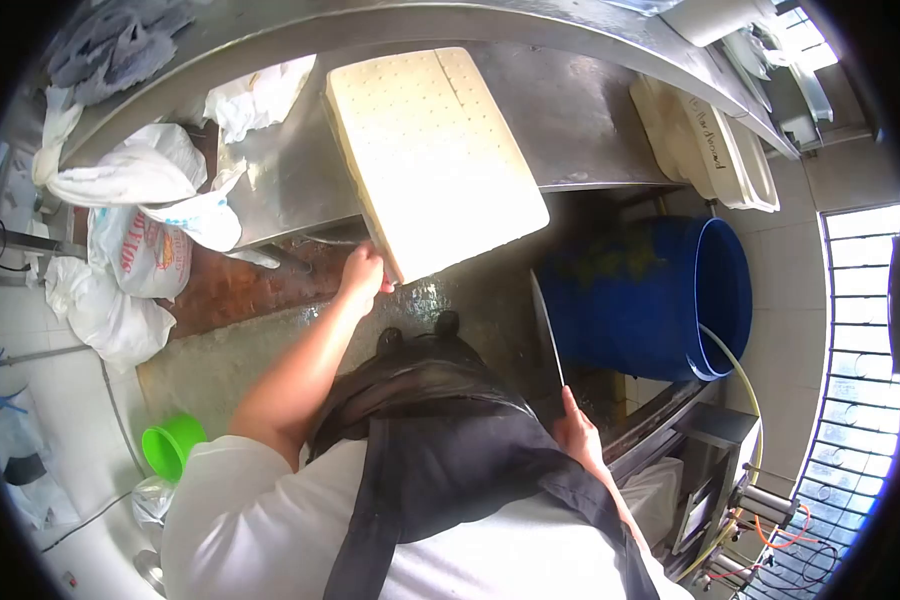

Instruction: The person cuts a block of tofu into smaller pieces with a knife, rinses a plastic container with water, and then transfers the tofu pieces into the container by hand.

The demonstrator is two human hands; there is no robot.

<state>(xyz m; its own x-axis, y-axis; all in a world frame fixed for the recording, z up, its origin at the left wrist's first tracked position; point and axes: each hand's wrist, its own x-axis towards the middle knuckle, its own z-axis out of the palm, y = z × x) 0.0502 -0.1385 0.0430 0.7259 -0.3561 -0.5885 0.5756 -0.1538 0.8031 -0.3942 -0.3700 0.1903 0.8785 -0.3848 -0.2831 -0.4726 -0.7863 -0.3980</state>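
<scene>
A large pale yellow slab with rows of small dimples and a line across its far part lies on the metal table, its near end jutting past the table edge. My left hand is closed at the slab's near left corner; what its fingers grip there is too small to make out. Lower right, away from the slab, my right hand is closed around the handle of a long knife. The blade points up and away from me, between the slab and a blue barrel.
The blue barrel lies on its side at right, with a hose at its mouth. Cream tubs stand at the table's right end. White bags hang at left. A green bucket is at lower left.
</scene>
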